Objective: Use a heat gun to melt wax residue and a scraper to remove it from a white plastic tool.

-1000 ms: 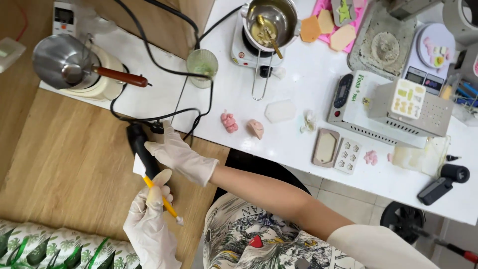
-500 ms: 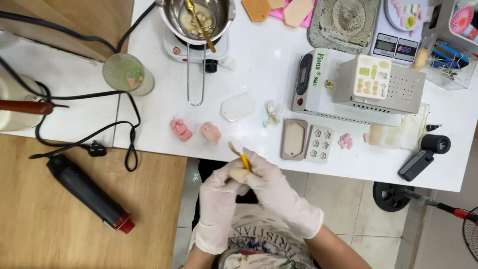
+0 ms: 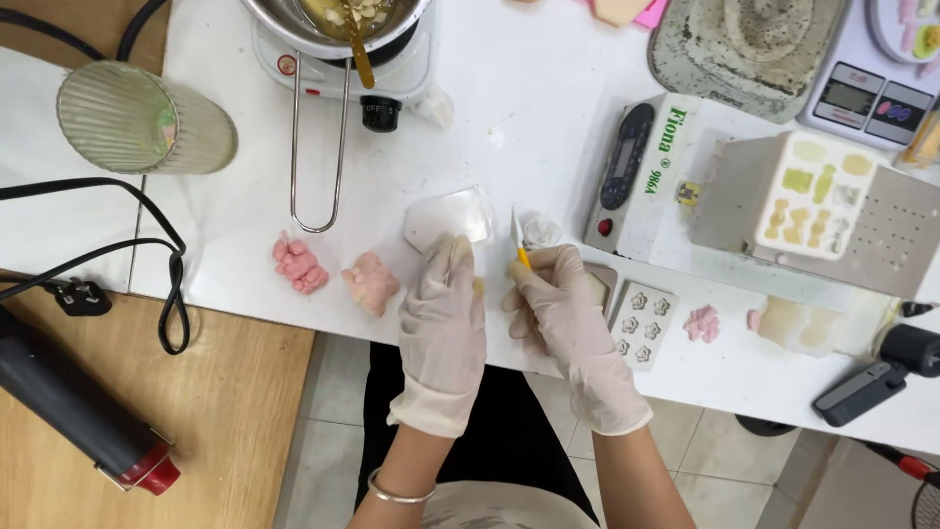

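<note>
- We see the right hand [image 3: 563, 313], gloved, pinched shut on a small craft knife [image 3: 518, 238] with a yellow grip, its blade pointing up and away from us over the white table [image 3: 548, 108].
- The left hand [image 3: 446, 313], gloved too, lies just beside the right one, fingers stretched forward and together; its fingertips touch the near edge of a clear mould [image 3: 448, 216]. Whether it grips anything small underneath, we cannot tell.
- Just past the blade tip sits a small whitish lump [image 3: 540, 230].
- Left of the hands lie two pink wax figures [image 3: 336, 274], near each other on the table.
- Right of the right hand a white flower mould [image 3: 641, 313] lies flat, and beyond it a small pink piece [image 3: 701, 322].
- Farther back a pot [image 3: 333, 20] with a spoon in it stands on a hot plate [image 3: 392, 73].
- A ribbed glass [image 3: 142, 120] stands at the far left.
- A black heat gun [image 3: 73, 402] with a red nose lies on the wooden bench [image 3: 225, 431], well apart from the hands.
- A grey machine [image 3: 783, 211] stands to the right.
</note>
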